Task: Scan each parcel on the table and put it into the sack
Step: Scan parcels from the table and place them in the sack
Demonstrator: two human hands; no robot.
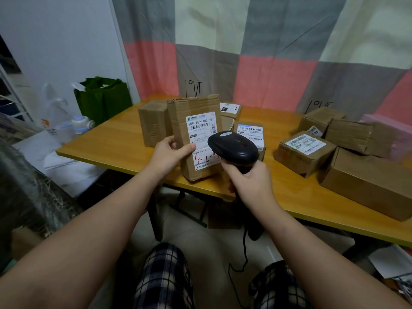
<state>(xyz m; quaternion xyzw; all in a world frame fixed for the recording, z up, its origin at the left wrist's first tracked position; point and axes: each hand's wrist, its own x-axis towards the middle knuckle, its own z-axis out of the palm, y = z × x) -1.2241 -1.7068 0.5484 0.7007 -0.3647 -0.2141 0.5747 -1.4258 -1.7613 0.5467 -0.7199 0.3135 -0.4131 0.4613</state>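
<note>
One parcel (pixel 178 112) upright, label (pixel 200 124) toward camera.

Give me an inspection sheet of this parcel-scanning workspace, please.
Surface: wooden table, bare wood along its near left edge.
Job's things: upright parcel, label towards the camera; scanner pointed at it; other boxes lying on the table.
Clutter: nothing seen.
Hands: left hand grips the parcel's edge; right hand grips the scanner's handle.
Cables: black scanner cable hangs towards the floor.
Surroundings: checked curtain behind; green bag left of the table.
</note>
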